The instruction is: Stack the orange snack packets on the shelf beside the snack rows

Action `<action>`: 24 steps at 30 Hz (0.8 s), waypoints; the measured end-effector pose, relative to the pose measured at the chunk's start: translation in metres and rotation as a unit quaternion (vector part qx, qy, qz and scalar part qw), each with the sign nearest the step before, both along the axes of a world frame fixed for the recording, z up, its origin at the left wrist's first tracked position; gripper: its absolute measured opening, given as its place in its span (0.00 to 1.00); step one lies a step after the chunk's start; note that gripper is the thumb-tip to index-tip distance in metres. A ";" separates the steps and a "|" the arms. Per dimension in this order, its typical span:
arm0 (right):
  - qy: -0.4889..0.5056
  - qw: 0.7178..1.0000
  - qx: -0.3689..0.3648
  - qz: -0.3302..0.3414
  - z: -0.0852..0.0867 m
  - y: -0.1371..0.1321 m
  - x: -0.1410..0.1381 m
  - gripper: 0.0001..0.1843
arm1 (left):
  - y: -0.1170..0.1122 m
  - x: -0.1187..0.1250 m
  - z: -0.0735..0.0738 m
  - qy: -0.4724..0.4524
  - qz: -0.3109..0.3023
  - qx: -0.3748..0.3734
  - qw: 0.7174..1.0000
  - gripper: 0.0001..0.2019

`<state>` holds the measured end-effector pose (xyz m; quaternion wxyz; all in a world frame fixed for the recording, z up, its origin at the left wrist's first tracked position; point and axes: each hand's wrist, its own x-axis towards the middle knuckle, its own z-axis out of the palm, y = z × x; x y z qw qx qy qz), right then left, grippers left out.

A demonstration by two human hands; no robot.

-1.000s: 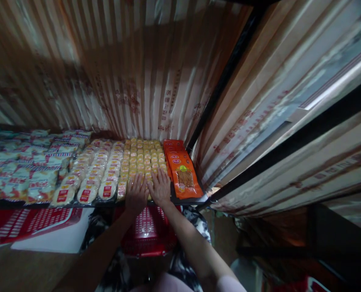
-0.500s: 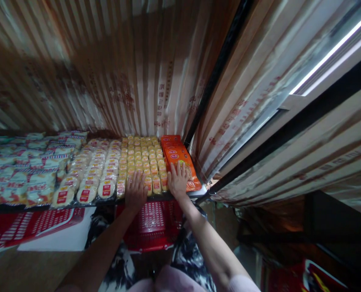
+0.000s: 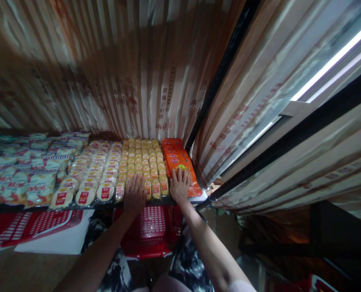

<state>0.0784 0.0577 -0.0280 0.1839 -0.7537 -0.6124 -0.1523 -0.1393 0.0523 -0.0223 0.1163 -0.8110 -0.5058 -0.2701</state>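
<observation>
My left hand (image 3: pixel 135 196) lies flat with its fingers stretched out over the front of the small yellow wrapped cakes (image 3: pixel 139 160), which stand in tight rows on a shelf. Beside it, my right hand (image 3: pixel 179 187) rests open on the lower left part of the flat orange packets (image 3: pixel 176 151), which overlap one another at the shelf's right end. Part of the front packet is hidden under those fingers. To the left of the yellow cakes run rows of round pale cakes (image 3: pixel 105 190) in clear wrap with red labels.
Puffy white and blue bags (image 3: pixel 40 188) fill the shelf's left side. Below its edge are a red basket (image 3: pixel 151 239) between my legs and another red basket (image 3: pixel 31 227) at left. Printed sheeting (image 3: pixel 137 81) hangs behind, and black metal posts (image 3: pixel 219 77) frame the right.
The view has shifted slightly, so the shelf and baskets sit a little lower in the picture. Both hands stay in nearly the same places on the packets.
</observation>
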 end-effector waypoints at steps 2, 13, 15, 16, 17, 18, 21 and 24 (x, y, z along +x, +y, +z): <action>0.002 1.000 -0.013 0.000 0.005 0.001 0.001 0.26 | -0.001 0.000 0.001 0.000 0.002 -0.004 1.000 0.24; -0.017 0.999 -0.031 0.017 0.011 0.020 0.019 0.28 | 0.001 -0.001 -0.004 0.001 -0.006 0.013 1.000 0.24; -0.022 0.999 -0.031 0.017 0.006 0.021 0.019 0.28 | 0.001 -0.001 -0.005 -0.001 -0.005 0.017 1.000 0.24; -0.022 0.999 -0.031 0.016 0.005 0.021 0.019 0.28 | 0.001 -0.001 -0.005 -0.003 -0.005 0.017 1.000 0.24; -0.021 0.999 -0.032 0.015 0.006 0.022 0.020 0.27 | 0.001 0.000 -0.005 -0.006 -0.005 0.016 1.000 0.24; -0.018 0.999 -0.033 0.015 0.008 0.023 0.020 0.27 | 0.000 0.000 -0.004 -0.009 -0.005 0.014 1.000 0.24; 0.001 0.999 -0.041 0.016 0.019 0.029 0.023 0.27 | -0.001 0.000 -0.003 -0.016 -0.006 0.010 1.000 0.23; 0.007 0.998 -0.050 0.022 0.029 0.036 0.027 0.27 | 0.000 -0.001 -0.005 -0.011 -0.003 0.013 1.000 0.24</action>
